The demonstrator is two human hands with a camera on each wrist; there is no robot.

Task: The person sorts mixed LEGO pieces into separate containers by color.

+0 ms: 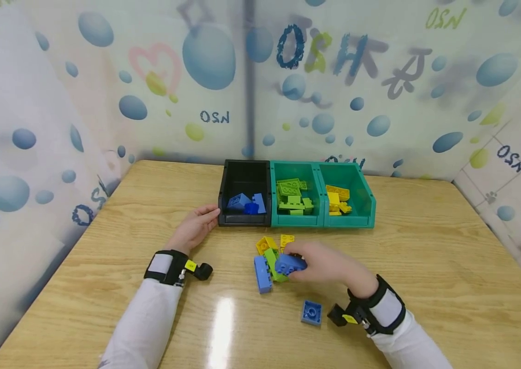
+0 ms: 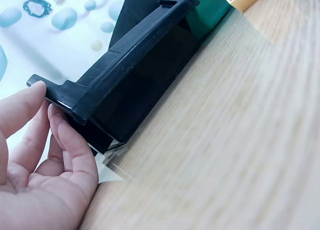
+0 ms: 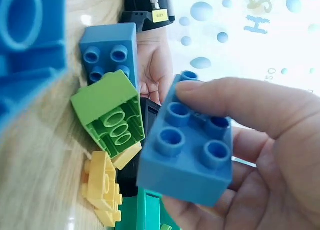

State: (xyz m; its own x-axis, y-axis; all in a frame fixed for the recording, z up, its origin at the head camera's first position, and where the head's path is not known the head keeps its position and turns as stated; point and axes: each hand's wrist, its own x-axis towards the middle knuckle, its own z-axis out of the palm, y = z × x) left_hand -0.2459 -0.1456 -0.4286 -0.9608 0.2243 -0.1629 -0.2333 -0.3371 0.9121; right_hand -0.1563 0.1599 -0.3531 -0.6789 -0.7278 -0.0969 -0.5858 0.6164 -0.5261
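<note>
My right hand grips a blue toy building brick between thumb and fingers, above a small group of bricks. In the right wrist view the held brick shows its round studs, with the thumb on its studded face. Beneath and beside it lie a green brick, another blue brick and yellow bricks. My left hand is at the near left corner of the black bin. In the left wrist view, its thumb and curled fingers pinch the bin's rim.
Two teal bins stand right of the black one: the middle bin holds green bricks, the right bin yellow ones. Several blue bricks lie in the black bin. A square blue brick lies nearer on the wooden table.
</note>
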